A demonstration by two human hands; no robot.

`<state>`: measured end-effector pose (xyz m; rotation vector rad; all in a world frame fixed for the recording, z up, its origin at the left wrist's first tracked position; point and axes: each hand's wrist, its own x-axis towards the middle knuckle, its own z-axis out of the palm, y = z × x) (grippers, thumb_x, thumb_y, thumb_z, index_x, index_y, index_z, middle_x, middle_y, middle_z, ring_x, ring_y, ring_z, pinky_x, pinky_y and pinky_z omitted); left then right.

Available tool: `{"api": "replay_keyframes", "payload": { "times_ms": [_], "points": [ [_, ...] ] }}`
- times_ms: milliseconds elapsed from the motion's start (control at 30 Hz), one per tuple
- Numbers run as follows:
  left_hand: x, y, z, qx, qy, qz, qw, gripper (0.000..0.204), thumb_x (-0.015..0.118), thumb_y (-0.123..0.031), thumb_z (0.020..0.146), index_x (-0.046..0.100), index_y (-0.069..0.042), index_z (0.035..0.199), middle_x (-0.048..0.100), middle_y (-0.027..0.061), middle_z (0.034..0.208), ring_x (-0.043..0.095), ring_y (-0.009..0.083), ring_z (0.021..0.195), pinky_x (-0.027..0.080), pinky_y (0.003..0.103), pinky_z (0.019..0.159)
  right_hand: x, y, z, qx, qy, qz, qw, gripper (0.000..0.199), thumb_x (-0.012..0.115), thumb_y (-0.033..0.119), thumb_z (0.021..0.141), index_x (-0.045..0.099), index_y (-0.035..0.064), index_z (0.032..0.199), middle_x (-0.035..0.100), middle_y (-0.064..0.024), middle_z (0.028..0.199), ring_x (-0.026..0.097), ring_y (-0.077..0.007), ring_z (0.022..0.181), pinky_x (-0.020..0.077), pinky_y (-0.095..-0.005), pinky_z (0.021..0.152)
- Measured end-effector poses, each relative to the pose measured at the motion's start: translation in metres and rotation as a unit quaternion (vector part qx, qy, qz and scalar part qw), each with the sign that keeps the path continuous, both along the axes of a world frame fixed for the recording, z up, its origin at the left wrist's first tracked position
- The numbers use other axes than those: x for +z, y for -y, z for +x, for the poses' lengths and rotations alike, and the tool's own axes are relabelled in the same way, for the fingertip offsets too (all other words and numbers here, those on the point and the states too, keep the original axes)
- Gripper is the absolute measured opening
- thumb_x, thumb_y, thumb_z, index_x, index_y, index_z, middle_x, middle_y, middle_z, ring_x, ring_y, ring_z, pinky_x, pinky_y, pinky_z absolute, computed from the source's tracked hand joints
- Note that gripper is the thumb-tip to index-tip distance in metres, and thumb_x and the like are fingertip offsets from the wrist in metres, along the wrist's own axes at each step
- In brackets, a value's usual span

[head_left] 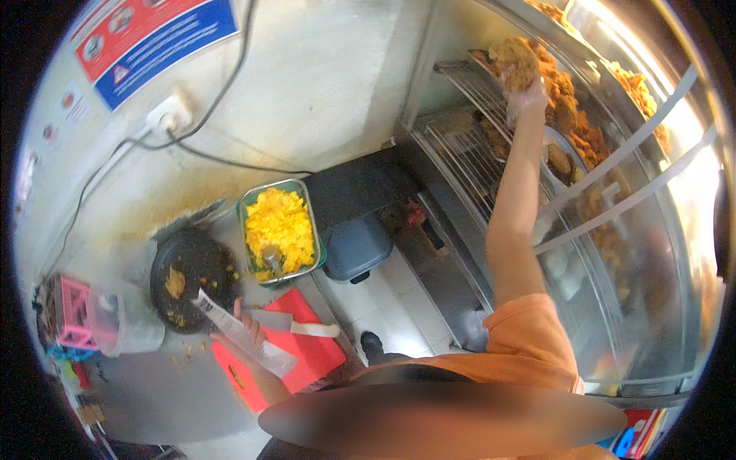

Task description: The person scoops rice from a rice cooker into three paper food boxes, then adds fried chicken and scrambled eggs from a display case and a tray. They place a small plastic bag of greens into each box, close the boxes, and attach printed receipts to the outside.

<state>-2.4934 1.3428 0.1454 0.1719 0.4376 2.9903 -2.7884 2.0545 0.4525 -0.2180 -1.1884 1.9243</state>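
Observation:
At the upper right, my right hand (527,100), in a clear plastic glove, is closed on a large golden fried piece (515,63), perhaps fried chicken. It is at the top wire rack (479,96) of a glass display case, beside a heap of fried pieces (563,88). At the lower left, my left hand (249,349) grips a long printed white sheet of paper (274,359). Under that hand lies a red cutting board (310,341), with a white-handled knife (316,330) on it; the paper and hand partly cover the blade.
A rectangular tray of yellow scrambled-looking food (280,230) stands beside a round black pan (192,280) with food scraps. Farther left are a pink basket (73,314) and a clear tub (130,330). A grey lidded bin (359,249) is below; a cable (222,157) crosses the wall.

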Motion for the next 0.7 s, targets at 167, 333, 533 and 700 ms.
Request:
{"api": "replay_keyframes", "payload": {
  "times_ms": [167, 333, 533, 700],
  "points": [
    [0.019, -0.008, 0.03, 0.113, 0.074, -0.07, 0.988, 0.081, 0.054, -0.051, 0.085, 0.021, -0.01, 0.147, 0.051, 0.0083, 0.091, 0.042, 0.0143, 0.064, 0.037, 0.027, 0.053, -0.07, 0.206, 0.051, 0.594, -0.137, -0.143, 0.779, 0.04, 0.061, 0.03, 0.086, 0.056, 0.0163, 0.123, 0.062, -0.0022, 0.11, 0.059, -0.0188, 0.086, 0.0511, -0.0376, 0.075],
    [0.053, 0.003, 0.08, 0.195, 0.12, -0.008, 0.973, 0.065, 0.057, -0.011, 0.074, 0.035, 0.003, 0.133, 0.051, 0.0131, 0.101, 0.048, 0.0182, 0.078, 0.046, 0.028, 0.072, -0.187, 0.454, 0.08, 0.574, 0.206, -0.178, 0.772, 0.035, 0.051, 0.033, 0.092, 0.057, 0.0081, 0.116, 0.062, -0.0066, 0.103, 0.06, -0.0133, 0.083, 0.0527, -0.0294, 0.061],
    [0.085, 0.051, 0.139, 0.338, 0.204, -0.067, 0.917, 0.056, 0.043, -0.033, 0.096, 0.032, -0.002, 0.141, 0.052, 0.0039, 0.086, 0.044, 0.0114, 0.067, 0.041, 0.026, 0.059, -0.277, 0.674, 0.121, 0.729, 0.356, -0.074, 0.58, 0.034, 0.045, 0.038, 0.094, 0.059, 0.0143, 0.114, 0.066, -0.0027, 0.097, 0.063, -0.0171, 0.076, 0.0495, -0.0344, 0.058],
    [0.068, 0.094, 0.192, 0.416, 0.244, -0.089, 0.871, 0.063, 0.038, -0.047, 0.097, 0.034, -0.001, 0.14, 0.051, 0.0028, 0.081, 0.043, 0.0103, 0.063, 0.039, 0.024, 0.055, -0.303, 0.783, 0.13, 0.685, 0.438, 0.016, 0.582, 0.037, 0.055, 0.04, 0.09, 0.058, 0.0104, 0.112, 0.066, -0.0067, 0.099, 0.066, -0.0245, 0.085, 0.0538, -0.0402, 0.061]
  ]
}}
